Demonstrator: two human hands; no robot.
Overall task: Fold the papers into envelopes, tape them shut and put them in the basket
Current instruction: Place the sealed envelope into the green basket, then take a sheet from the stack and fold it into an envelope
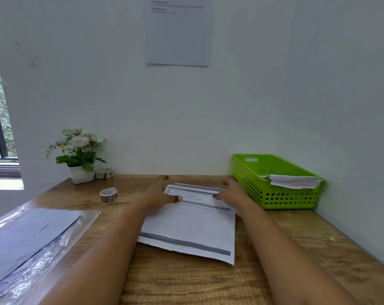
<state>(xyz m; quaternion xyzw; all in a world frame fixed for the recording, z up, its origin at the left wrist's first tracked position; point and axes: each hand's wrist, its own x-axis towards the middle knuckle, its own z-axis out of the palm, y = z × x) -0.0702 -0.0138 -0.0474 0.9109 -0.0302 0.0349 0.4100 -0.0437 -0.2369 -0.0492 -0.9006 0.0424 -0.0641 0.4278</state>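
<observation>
A white printed paper (191, 230) with grey bars lies on the wooden desk in front of me, its far edge folded over toward me. My left hand (160, 191) pinches the left end of that folded flap, thumb on top. My right hand (230, 193) pinches the right end the same way. The green basket (292, 198) stands at the back right against the wall, with a folded white paper (294, 181) inside. A patterned tape roll (108, 195) lies to the left of my left hand.
A potted white-flower plant (80, 155) stands at the back left with a second tape roll (105, 173) beside it. A clear plastic sleeve holding more sheets (28, 241) lies at the left front. The wall rises right behind the desk.
</observation>
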